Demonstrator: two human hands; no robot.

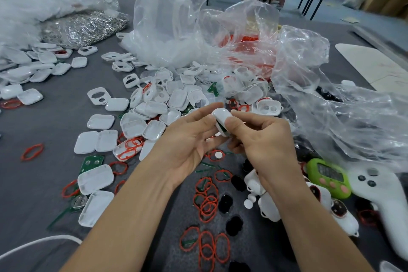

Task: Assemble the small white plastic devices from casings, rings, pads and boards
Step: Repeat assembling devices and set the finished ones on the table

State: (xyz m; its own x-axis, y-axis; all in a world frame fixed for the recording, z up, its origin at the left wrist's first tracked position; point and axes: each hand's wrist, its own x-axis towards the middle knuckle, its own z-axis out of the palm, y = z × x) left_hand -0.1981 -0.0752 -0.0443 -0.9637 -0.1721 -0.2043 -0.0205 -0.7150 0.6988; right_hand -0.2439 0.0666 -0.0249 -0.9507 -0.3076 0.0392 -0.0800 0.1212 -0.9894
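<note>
Between left hand and right hand fingers, 1 white casing, seemingly pinched.

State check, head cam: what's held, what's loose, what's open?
white device: held off the table, green board edge showing
left hand: pinches the device
right hand: pinches the device
casing halves: loose on the table
red rings: loose, scattered
clear bag: open, crumpled

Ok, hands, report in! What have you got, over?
Left hand and right hand both pinching one small white plastic casing, green board edge showing. Thin red rings loose below. Nothing in the way.
</note>
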